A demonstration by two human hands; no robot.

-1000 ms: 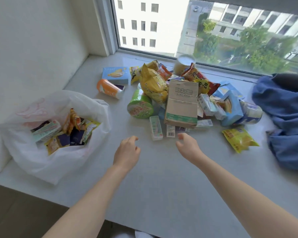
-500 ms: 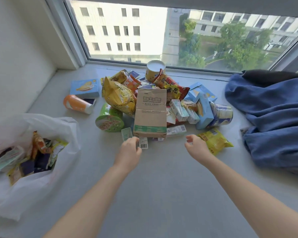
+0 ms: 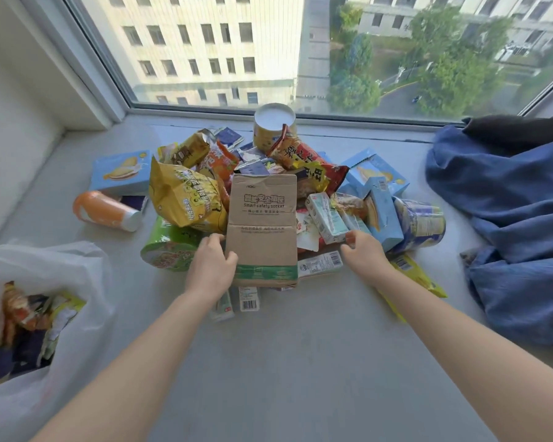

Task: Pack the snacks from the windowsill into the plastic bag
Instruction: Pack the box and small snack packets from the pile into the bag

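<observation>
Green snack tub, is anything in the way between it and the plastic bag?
Nothing visible. Only bare windowsill lies between the green snack tub and the plastic bag. The yellow chip bag overlaps the tub's top edge. The left hand holds the cardboard box beside it.

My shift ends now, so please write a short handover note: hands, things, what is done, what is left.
Left hand grips the left edge of the brown cardboard box at the pile's front.
Right hand reaches into the pile beside the small green-white carton; grasp unclear.
Done: several packets lie in the plastic bag, at left.
Left: most snacks, on the windowsill.
</observation>
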